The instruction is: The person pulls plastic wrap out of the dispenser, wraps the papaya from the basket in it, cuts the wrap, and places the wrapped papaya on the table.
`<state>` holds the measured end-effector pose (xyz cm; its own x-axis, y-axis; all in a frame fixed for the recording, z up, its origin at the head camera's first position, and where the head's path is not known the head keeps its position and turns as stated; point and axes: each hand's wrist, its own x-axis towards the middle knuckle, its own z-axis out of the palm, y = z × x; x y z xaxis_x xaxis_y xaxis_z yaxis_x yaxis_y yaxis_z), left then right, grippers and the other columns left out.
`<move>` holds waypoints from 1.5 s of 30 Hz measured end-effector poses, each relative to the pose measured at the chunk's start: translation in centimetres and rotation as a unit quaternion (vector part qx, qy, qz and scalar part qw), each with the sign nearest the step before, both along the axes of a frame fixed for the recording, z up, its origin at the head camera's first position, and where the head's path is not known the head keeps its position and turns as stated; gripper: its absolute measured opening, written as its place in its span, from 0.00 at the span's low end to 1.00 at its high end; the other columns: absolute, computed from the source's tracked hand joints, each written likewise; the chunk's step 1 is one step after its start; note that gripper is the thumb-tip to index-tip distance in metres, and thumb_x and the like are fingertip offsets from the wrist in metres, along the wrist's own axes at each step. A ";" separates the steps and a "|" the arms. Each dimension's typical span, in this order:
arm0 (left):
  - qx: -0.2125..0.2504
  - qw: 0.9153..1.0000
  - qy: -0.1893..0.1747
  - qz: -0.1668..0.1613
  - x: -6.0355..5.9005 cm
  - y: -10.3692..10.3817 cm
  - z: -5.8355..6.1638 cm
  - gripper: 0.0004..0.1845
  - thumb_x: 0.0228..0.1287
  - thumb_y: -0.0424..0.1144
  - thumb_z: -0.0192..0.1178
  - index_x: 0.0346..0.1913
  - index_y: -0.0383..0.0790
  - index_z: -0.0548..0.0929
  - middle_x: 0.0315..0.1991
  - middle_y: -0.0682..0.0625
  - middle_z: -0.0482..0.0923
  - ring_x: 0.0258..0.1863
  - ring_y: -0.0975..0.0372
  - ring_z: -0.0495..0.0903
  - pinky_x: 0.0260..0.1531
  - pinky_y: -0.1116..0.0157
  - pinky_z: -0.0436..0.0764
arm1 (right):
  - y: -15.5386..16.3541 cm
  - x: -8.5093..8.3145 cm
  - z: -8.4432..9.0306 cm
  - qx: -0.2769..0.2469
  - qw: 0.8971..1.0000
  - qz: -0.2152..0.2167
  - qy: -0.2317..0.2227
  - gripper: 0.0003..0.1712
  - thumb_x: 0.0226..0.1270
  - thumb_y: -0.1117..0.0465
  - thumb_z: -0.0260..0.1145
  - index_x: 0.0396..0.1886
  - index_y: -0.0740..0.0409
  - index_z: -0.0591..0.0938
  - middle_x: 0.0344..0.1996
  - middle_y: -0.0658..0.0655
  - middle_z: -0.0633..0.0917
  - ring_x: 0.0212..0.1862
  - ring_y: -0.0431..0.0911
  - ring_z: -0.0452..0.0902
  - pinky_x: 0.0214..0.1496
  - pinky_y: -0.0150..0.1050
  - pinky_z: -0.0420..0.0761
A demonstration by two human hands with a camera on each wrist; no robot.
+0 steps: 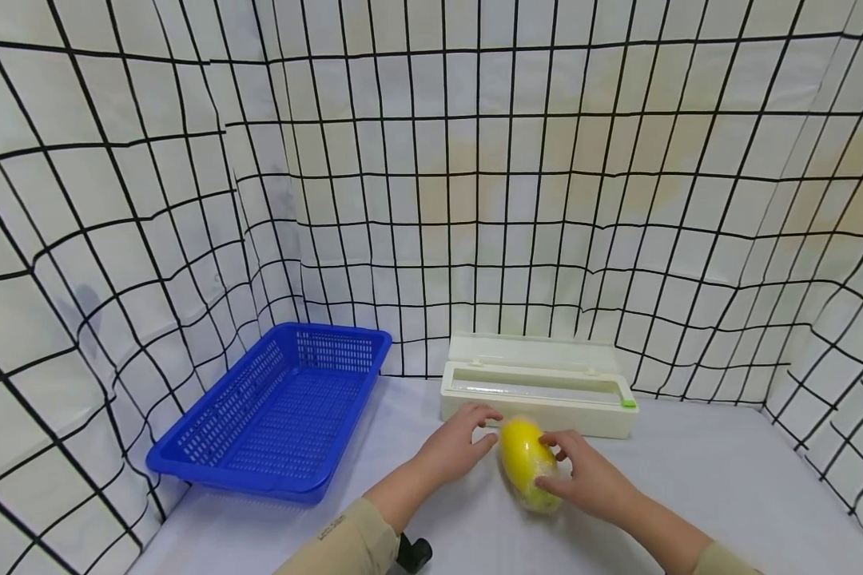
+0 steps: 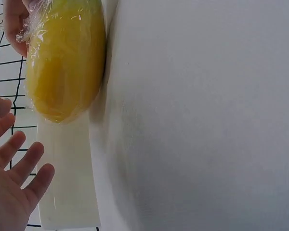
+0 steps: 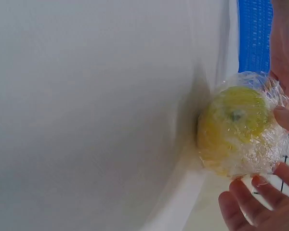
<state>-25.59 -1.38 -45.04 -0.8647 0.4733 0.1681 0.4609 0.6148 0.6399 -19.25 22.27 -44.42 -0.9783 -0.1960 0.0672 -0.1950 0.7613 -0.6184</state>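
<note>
An oblong yellow fruit (image 1: 523, 459) with a greenish end lies on the white table, wrapped in clear cling film. In the right wrist view the film is bunched and crinkled over the fruit's stem end (image 3: 236, 115). My right hand (image 1: 591, 479) holds the fruit from the right, thumb and fingertips against the film. Just left of the fruit, my left hand (image 1: 455, 444) is apart from it, its fingers spread and holding nothing in the left wrist view. Behind both hands is a white cling film dispenser (image 1: 539, 411), its lid up and a film roll inside.
A blue perforated plastic basket (image 1: 309, 415) stands at the left on the table (image 1: 697, 479). Black wire mesh panels (image 1: 503, 200) with white sheeting behind them enclose the back and sides. A small black object (image 1: 413, 553) sits by the left sleeve.
</note>
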 end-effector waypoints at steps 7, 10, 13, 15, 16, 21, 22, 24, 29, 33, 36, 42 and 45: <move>-0.032 0.999 -0.020 -0.024 -0.3 0.1 -0.1 0.23 0.76 0.48 0.51 0.71 0.56 0.71 0.74 0.55 0.63 0.73 0.57 0.61 0.69 0.50 0.63 | 1.7 -0.9 -0.2 -0.010 0.992 0.121 0.028 0.31 0.64 0.56 0.70 0.65 0.54 0.73 0.63 0.57 0.75 0.61 0.58 0.73 0.56 0.60 0.77; -0.043 0.998 -0.031 -0.038 -0.3 0.1 -0.1 0.24 0.77 0.48 0.50 0.72 0.56 0.70 0.74 0.56 0.63 0.73 0.58 0.60 0.70 0.51 0.61 | 2.1 -1.1 -0.4 -0.007 0.990 0.138 0.042 0.29 0.66 0.58 0.68 0.67 0.52 0.73 0.66 0.59 0.74 0.65 0.61 0.70 0.60 0.63 0.73; -0.055 0.997 -0.041 -0.043 -0.4 0.2 -0.3 0.23 0.77 0.48 0.50 0.72 0.56 0.70 0.73 0.57 0.65 0.72 0.58 0.62 0.70 0.51 0.62 | 2.2 -1.2 -0.7 -0.005 0.992 0.112 0.054 0.28 0.67 0.60 0.67 0.66 0.51 0.73 0.67 0.60 0.72 0.66 0.61 0.69 0.60 0.60 0.74; -0.062 0.996 -0.044 -0.038 -0.4 0.2 -0.4 0.23 0.77 0.48 0.50 0.71 0.56 0.71 0.72 0.56 0.66 0.71 0.57 0.64 0.69 0.51 0.64 | 2.3 -1.2 -0.8 0.000 0.995 0.079 0.060 0.27 0.68 0.59 0.67 0.66 0.52 0.73 0.67 0.61 0.72 0.65 0.60 0.70 0.58 0.57 0.77; -0.063 0.996 -0.046 -0.035 -0.4 0.2 -0.4 0.23 0.76 0.48 0.51 0.71 0.56 0.71 0.71 0.56 0.66 0.71 0.57 0.64 0.68 0.51 0.64 | 2.2 -1.1 -0.8 0.006 0.996 0.061 0.061 0.27 0.68 0.58 0.67 0.66 0.53 0.74 0.67 0.61 0.71 0.64 0.59 0.71 0.57 0.56 0.78; -0.079 0.995 -0.046 -0.041 -0.3 0.2 -0.7 0.25 0.76 0.50 0.51 0.72 0.52 0.70 0.73 0.53 0.63 0.72 0.54 0.63 0.69 0.50 0.64 | 2.0 -0.4 -1.0 0.051 0.998 0.018 0.038 0.27 0.74 0.53 0.61 0.69 0.56 0.72 0.69 0.61 0.71 0.66 0.58 0.71 0.61 0.55 0.76; -0.081 0.995 -0.043 -0.046 -0.3 0.2 -0.7 0.26 0.76 0.50 0.51 0.73 0.51 0.69 0.74 0.52 0.62 0.72 0.54 0.62 0.69 0.50 0.63 | 2.0 -0.3 -1.0 0.057 0.998 0.025 0.033 0.28 0.75 0.52 0.59 0.71 0.56 0.71 0.70 0.62 0.70 0.67 0.59 0.69 0.64 0.56 0.73; -0.090 0.994 -0.038 -0.055 -0.3 0.2 -0.7 0.27 0.76 0.51 0.51 0.74 0.50 0.67 0.75 0.51 0.60 0.73 0.54 0.60 0.70 0.50 0.62 | 2.0 -0.1 -1.2 0.061 0.997 0.042 0.021 0.31 0.77 0.52 0.56 0.74 0.58 0.66 0.72 0.62 0.67 0.71 0.60 0.64 0.69 0.58 0.65; -0.108 0.992 -0.023 -0.065 -0.1 0.4 -0.5 0.29 0.75 0.49 0.54 0.75 0.48 0.66 0.74 0.54 0.63 0.72 0.55 0.62 0.70 0.53 0.62 | 2.1 -0.2 -1.3 0.060 0.995 0.080 -0.005 0.33 0.80 0.52 0.52 0.78 0.61 0.58 0.75 0.62 0.60 0.75 0.60 0.55 0.73 0.59 0.56; -0.111 0.992 -0.013 -0.058 0.0 0.4 -0.3 0.28 0.73 0.49 0.56 0.73 0.49 0.68 0.71 0.56 0.67 0.70 0.56 0.66 0.69 0.54 0.64 | 2.2 -0.4 -1.2 0.073 0.994 0.077 0.002 0.33 0.79 0.54 0.53 0.77 0.59 0.59 0.74 0.61 0.63 0.74 0.59 0.58 0.72 0.58 0.59; -0.107 0.993 -0.007 -0.050 0.1 0.4 -0.2 0.28 0.72 0.49 0.58 0.72 0.49 0.70 0.70 0.57 0.69 0.68 0.56 0.68 0.68 0.54 0.66 | 2.3 -0.6 -1.3 0.076 0.995 0.064 0.017 0.32 0.77 0.54 0.56 0.76 0.57 0.64 0.72 0.60 0.68 0.71 0.58 0.63 0.71 0.57 0.62; -0.096 0.994 -0.008 -0.049 0.5 0.3 -0.3 0.27 0.71 0.50 0.60 0.70 0.50 0.73 0.67 0.56 0.72 0.67 0.57 0.69 0.67 0.54 0.67 | 2.6 -0.5 -1.4 0.051 0.997 0.049 0.023 0.33 0.71 0.51 0.64 0.72 0.54 0.70 0.67 0.57 0.74 0.65 0.56 0.72 0.63 0.54 0.74; -0.088 0.995 -0.011 -0.055 0.8 0.2 -0.4 0.27 0.70 0.49 0.60 0.69 0.48 0.74 0.67 0.55 0.72 0.67 0.58 0.70 0.67 0.55 0.67 | 2.8 -0.5 -1.5 0.035 0.998 0.051 0.030 0.35 0.69 0.51 0.66 0.72 0.55 0.69 0.67 0.60 0.74 0.63 0.57 0.74 0.58 0.51 0.78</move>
